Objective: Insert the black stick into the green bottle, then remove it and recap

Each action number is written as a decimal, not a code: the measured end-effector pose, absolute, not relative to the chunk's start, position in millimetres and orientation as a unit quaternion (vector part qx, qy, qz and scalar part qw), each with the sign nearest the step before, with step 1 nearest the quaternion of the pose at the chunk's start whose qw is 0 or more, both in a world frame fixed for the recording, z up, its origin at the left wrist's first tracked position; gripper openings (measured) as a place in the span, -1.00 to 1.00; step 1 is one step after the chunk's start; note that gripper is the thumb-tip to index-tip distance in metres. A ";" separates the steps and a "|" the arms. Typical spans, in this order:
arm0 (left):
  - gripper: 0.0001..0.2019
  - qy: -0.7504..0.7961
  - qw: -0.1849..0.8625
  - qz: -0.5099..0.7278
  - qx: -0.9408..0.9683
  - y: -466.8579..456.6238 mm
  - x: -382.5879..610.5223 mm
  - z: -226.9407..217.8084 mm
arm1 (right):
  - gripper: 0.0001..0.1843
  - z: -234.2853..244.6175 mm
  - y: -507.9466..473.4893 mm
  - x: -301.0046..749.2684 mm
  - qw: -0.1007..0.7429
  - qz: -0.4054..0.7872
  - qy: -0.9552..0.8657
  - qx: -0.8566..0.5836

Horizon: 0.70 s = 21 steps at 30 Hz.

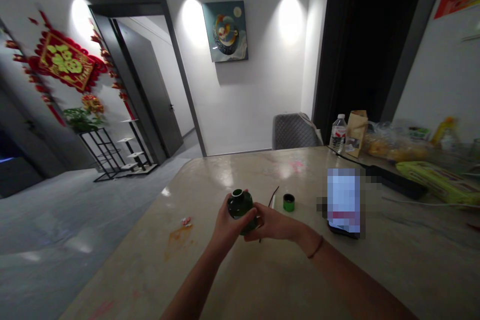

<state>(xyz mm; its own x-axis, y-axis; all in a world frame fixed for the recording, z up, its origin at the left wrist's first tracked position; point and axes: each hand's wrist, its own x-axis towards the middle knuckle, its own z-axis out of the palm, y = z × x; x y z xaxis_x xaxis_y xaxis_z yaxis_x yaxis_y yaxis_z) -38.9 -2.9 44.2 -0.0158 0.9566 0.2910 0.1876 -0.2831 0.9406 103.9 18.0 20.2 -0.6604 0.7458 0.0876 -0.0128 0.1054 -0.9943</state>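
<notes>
A dark green bottle (240, 206) with a round, uncapped mouth is held upright over the table. My left hand (225, 224) wraps round its left side, thumb across the front. From the right, my right hand (267, 222) closes its fingers on the bottle's lower right side, close to the left thumb. Part of the bottle's body is hidden by my fingers. A green cap (288, 202) with a dark inside rests on the table to the right of my hands. Between cap and bottle lies a thin dark stick-like thing (275, 194), partly hidden by my right hand.
On the stone-look table (210, 170), a phone (343, 202) with a blurred screen stands at the right. Farther right are a water bottle (338, 135), a paper bag (356, 132), a black power strip (395, 181) and a yellow-green packet (438, 182). A grey chair (294, 131) stands behind.
</notes>
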 end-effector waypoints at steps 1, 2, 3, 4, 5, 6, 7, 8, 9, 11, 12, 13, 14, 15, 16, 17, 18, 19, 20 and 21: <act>-0.49 0.480 0.355 0.526 0.606 -3.6 -38.4 45.7 | -0.36 16.2 17.3 99.3 0.310 0.624 -0.662 -0.276; -0.49 0.484 0.347 0.522 0.611 -4.0 -38.3 47.0 | -0.38 12.9 16.8 95.4 0.312 0.630 -0.652 -0.285; -0.49 0.487 0.343 0.518 0.614 -4.2 -38.4 48.2 | -0.39 10.5 16.4 92.2 0.319 0.630 -0.645 -0.291; -0.48 0.490 0.341 0.514 0.616 -4.2 -38.7 49.1 | -0.37 9.0 16.0 89.8 0.334 0.625 -0.641 -0.293; -0.47 0.493 0.342 0.511 0.616 -4.1 -39.1 49.8 | -0.35 8.4 15.7 88.0 0.354 0.618 -0.640 -0.290; -0.46 0.494 0.343 0.509 0.616 -4.0 -39.6 50.0 | -0.33 8.4 15.4 86.9 0.376 0.605 -0.641 -0.285; -0.46 0.496 0.345 0.508 0.614 -3.8 -40.0 50.0 | -0.32 8.9 15.1 86.4 0.395 0.588 -0.647 -0.283; -0.46 0.497 0.348 0.505 0.613 -3.5 -40.3 49.6 | -0.32 9.7 14.8 86.3 0.410 0.567 -0.655 -0.286; -0.45 0.498 0.352 0.503 0.612 -3.2 -40.6 48.8 | -0.34 10.7 14.5 86.6 0.419 0.542 -0.666 -0.295; -0.43 0.499 0.358 0.503 0.608 -2.4 -40.9 46.9 | -0.36 13.0 13.6 87.9 0.435 0.483 -0.690 -0.320; -0.42 0.499 0.361 0.506 0.604 -1.9 -40.9 45.9 | -0.36 14.3 13.0 88.7 0.442 0.456 -0.700 -0.326; -0.42 0.498 0.364 0.509 0.600 -1.5 -41.0 45.1 | -0.36 15.7 12.5 89.4 0.449 0.436 -0.709 -0.326; -0.41 0.497 0.365 0.514 0.597 -1.1 -41.0 44.5 | -0.36 17.4 12.0 89.9 0.454 0.423 -0.715 -0.321; -0.41 0.496 0.364 0.519 0.593 -0.9 -41.1 44.3 | -0.37 19.4 11.5 90.2 0.458 0.416 -0.720 -0.314; -0.41 0.495 0.363 0.522 0.591 -0.9 -41.3 44.5 | -0.39 21.5 11.1 90.4 0.461 0.413 -0.724 -0.306; -0.41 0.494 0.362 0.525 0.591 -1.0 -41.6 45.1 | -0.41 24.0 10.9 90.4 0.464 0.410 -0.726 -0.299; -0.41 0.491 0.362 0.527 0.592 -1.2 -42.1 45.9 | -0.42 26.6 10.9 90.4 0.467 0.408 -0.728 -0.292; -0.40 0.487 0.363 0.529 0.592 -1.5 -42.8 46.9 | -0.44 29.3 11.0 90.3 0.469 0.406 -0.730 -0.286; -0.40 0.483 0.365 0.532 0.592 -1.5 -43.8 47.7 | -0.44 32.0 11.3 90.2 0.469 0.407 -0.732 -0.279; -0.39 0.479 0.368 0.535 0.590 -1.4 -45.0 48.5 | -0.44 34.5 12.0 90.1 0.469 0.407 -0.734 -0.273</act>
<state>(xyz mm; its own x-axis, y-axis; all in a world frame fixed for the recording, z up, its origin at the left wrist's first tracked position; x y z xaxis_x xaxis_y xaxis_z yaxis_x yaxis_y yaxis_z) -45.0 -1.4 48.5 -0.0324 0.9596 0.2795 0.1716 -0.2702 0.9474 90.1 12.0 34.5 -0.4107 0.7829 0.4673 0.0182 0.5195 -0.8543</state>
